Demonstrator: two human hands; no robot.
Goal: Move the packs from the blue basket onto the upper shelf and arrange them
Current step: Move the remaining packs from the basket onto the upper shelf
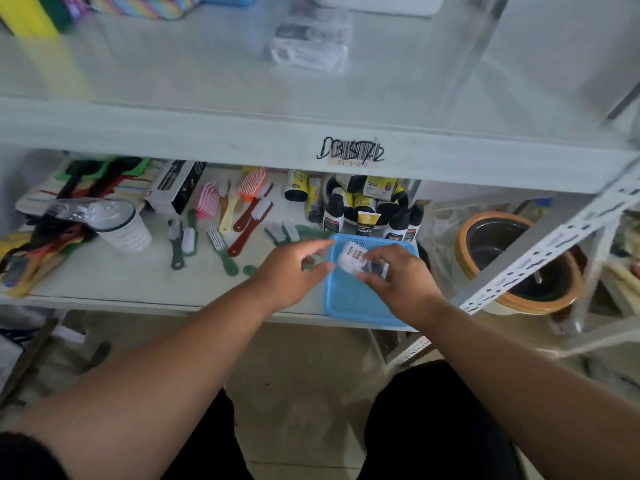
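Observation:
A blue basket (349,299) sits at the front right of the lower shelf. Over it my right hand (398,282) grips a small clear pack (356,259) with a white label. My left hand (291,271) hovers just left of the basket with its fingers loosely spread, the index finger reaching toward the pack; it holds nothing. On the upper shelf (207,81) lie clear packs (308,46) near the middle back. The basket floor that shows is bare.
Brushes (221,216), a white cup (121,226) and black-and-yellow bottles (363,206) crowd the lower shelf behind the basket. A round pot (519,261) stands right of the perforated shelf post (540,251). The upper shelf's front beam (173,133) overhangs.

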